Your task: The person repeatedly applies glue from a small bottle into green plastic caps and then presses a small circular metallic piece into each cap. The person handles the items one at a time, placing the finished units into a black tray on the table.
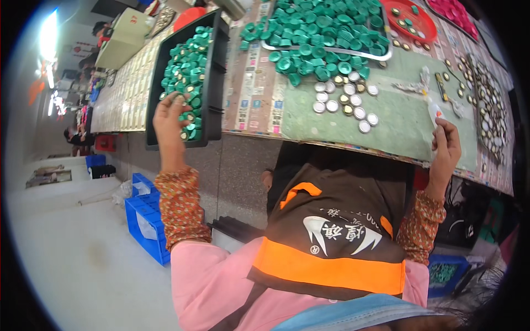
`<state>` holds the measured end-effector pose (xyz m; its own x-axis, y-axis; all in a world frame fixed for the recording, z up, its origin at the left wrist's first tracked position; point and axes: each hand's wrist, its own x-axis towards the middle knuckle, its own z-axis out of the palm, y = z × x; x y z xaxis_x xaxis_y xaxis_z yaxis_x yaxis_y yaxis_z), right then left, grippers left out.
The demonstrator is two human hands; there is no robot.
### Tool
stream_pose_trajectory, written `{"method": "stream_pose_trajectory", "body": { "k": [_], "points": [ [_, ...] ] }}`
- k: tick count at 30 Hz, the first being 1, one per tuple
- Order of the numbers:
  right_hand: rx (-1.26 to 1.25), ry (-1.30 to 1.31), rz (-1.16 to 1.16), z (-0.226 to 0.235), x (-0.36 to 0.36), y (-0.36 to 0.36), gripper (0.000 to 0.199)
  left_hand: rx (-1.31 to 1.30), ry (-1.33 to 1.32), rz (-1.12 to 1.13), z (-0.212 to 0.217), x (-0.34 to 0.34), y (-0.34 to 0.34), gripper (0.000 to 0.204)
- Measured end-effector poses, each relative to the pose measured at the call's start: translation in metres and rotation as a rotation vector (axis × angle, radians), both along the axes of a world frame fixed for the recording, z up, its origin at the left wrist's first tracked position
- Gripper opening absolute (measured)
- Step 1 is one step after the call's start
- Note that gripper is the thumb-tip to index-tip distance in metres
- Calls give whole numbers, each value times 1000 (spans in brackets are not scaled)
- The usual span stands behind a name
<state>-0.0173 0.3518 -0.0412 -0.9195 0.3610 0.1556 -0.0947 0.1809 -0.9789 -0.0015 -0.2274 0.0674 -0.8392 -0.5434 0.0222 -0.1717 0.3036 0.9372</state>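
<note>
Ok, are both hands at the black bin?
No, only the left hand is at the black bin; the right hand is across at the green mat.

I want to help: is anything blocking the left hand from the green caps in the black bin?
Nothing visible does: the left hand is over the near end of the black bin, right by the green caps.

Honestly can't make out what, if anything, the left hand (170, 113) has pinched over the bin (215, 83), way too small. Right hand (448, 138) covers the near end of that white strip (434, 112). Green caps (326, 33) bury most of the tray (386, 54), whose far side's cut off. Pink pieces (455, 15) far right get cropped too. People (73, 134) far left? Just blur.
</note>
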Motion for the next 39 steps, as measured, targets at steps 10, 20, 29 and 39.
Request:
{"method": "stream_pose_trajectory", "body": {
  "k": [10, 20, 29, 39],
  "points": [
    [1097, 38, -129, -7, -20, 4, 51, -251, 132, -443, -23, -21, 94, 25],
    [1149, 70, -109, -16, -40, 5, 40, -937, 238, -630, -67, -81, 214, 31],
    [330, 166, -17, 0, -13, -31, 28, -771, 399, -608, -84, -83, 210, 15],
    [-452, -214, 494, 45, 8, -134, 33, -678, 482, -801, -51, -3, 257, 17]
  ]
}}
